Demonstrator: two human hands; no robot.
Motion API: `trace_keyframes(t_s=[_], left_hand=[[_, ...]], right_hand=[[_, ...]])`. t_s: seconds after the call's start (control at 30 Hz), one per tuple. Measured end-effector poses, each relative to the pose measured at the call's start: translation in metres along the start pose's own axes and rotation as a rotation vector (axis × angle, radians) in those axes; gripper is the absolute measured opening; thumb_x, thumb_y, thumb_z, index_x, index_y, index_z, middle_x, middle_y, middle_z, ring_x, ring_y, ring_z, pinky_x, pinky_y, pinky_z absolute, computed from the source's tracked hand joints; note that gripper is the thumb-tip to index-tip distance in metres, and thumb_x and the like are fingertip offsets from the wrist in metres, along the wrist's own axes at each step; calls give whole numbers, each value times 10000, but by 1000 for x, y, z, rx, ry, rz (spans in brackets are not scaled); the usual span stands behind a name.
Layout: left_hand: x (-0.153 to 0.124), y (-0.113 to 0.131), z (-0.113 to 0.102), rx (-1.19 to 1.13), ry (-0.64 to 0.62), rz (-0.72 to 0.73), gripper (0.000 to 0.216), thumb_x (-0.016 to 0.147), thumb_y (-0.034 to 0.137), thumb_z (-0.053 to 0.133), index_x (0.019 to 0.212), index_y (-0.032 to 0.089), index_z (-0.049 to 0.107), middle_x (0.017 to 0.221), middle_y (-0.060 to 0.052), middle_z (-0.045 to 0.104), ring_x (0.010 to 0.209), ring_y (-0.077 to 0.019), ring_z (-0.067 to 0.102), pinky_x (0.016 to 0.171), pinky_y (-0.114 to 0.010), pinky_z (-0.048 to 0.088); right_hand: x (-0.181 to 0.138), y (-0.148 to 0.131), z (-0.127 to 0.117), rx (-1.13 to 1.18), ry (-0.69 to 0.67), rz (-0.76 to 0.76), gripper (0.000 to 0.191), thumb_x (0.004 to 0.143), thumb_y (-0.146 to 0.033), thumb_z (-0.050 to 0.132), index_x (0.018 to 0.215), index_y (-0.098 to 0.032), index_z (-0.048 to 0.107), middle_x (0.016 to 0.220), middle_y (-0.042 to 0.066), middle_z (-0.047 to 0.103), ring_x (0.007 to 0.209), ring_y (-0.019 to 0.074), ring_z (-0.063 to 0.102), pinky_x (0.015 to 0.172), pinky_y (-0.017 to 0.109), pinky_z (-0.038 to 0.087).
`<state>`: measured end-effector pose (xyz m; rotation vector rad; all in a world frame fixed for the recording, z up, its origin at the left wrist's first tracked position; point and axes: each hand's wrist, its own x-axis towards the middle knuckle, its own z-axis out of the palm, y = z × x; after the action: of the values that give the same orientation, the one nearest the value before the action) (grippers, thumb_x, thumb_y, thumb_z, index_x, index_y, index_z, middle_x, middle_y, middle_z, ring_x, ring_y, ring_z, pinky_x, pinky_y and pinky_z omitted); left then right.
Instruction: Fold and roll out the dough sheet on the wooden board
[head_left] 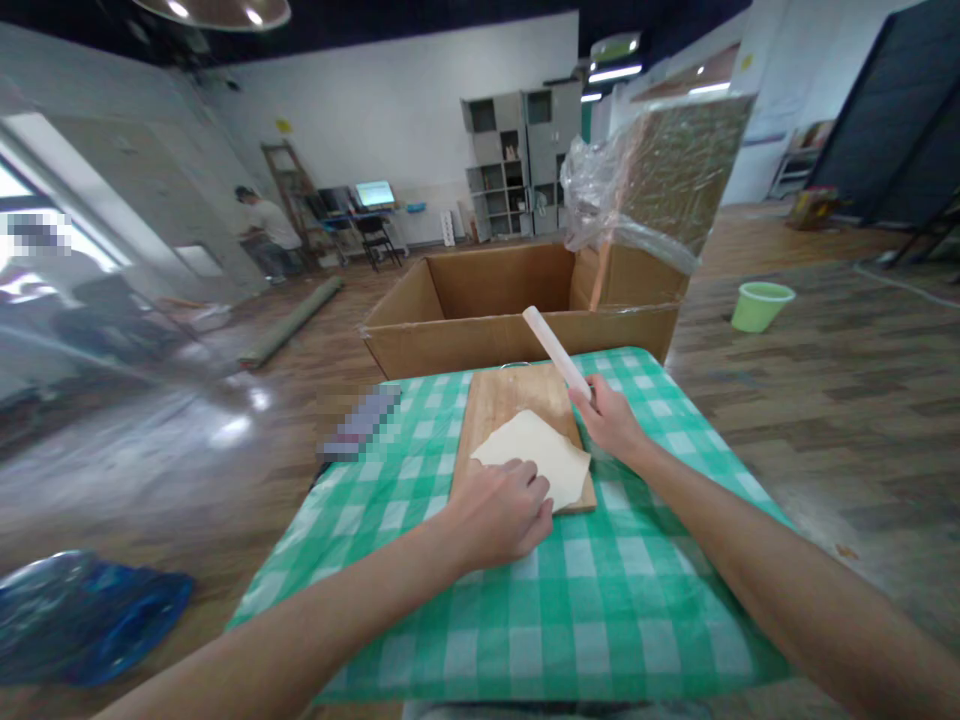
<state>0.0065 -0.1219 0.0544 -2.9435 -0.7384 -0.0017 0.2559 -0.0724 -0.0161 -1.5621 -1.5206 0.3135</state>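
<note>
On a wooden cutting board [491,400] lies a flat, cream-coloured sheet of dough [536,445] with an uneven, angular outline. My left hand [506,510] is at its near edge, fingers curled and closed on the dough, with the fingertips partly hidden. My right hand [611,420] grips the near end of a white rolling pin [555,350]. The pin is tilted, its free end pointing away and to the left over the far right part of the board, apart from the dough.
A green checked tablecloth [540,620] covers the table. A blurred-out flat object [364,425] lies at its left edge. Beyond stands a large open cardboard box [517,330]. A green bucket [759,308] is on the floor at right, blue plastic [97,615] at left. Two people are farther back.
</note>
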Motion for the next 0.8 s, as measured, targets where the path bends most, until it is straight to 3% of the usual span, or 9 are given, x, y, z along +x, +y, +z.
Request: trace_keyframes(t_s=[0.13, 0.27, 0.37, 0.47, 0.6, 0.8], left_hand=[[17, -40, 3, -183, 70, -391, 347, 984, 423, 535, 1163, 151, 657, 1203, -152, 674, 1087, -270, 669, 920, -372, 529], [37, -82, 12, -371, -148, -642, 499, 799, 583, 715, 1038, 146, 688, 1123, -145, 727, 1023, -307, 691, 777, -335, 510], [48, -95, 16, -460, -208, -686, 525, 677, 569, 808, 972, 147, 705, 1001, -109, 758, 898, -293, 706, 669, -310, 477], [55, -102, 18, -552, -208, -693, 406, 650, 500, 826, 825, 152, 714, 845, -63, 749, 796, -260, 700, 586, -279, 440], [52, -105, 21, -712, -145, -706, 289, 762, 432, 727, 728, 148, 682, 703, -36, 698, 685, -210, 680, 518, -246, 420], [14, -101, 25, -965, -75, -812, 400, 905, 531, 572, 834, 141, 628, 615, -36, 664, 516, -166, 640, 484, -249, 496]], right_hand=[[1, 4, 2, -14, -38, 9, 326, 1025, -525, 440, 999, -218, 547, 756, 5, 642, 669, 197, 585, 600, 293, 342], [3, 10, 3, -52, -78, -2, 310, 1027, -509, 442, 1004, -218, 546, 754, 7, 642, 668, 195, 579, 606, 292, 335], [3, 12, 2, -81, -97, -35, 305, 1033, -502, 437, 1028, -217, 544, 763, 11, 648, 675, 197, 586, 604, 293, 327], [2, 10, 0, -109, -116, -68, 309, 1038, -505, 433, 1037, -214, 539, 760, 13, 647, 671, 199, 589, 605, 295, 329], [1, 5, -4, -128, -167, -74, 324, 1042, -514, 417, 1043, -212, 536, 756, 19, 661, 660, 206, 595, 601, 298, 339], [-1, -3, -9, -180, -209, -129, 363, 1055, -519, 383, 1123, -197, 535, 811, 52, 701, 732, 239, 648, 626, 307, 371]])
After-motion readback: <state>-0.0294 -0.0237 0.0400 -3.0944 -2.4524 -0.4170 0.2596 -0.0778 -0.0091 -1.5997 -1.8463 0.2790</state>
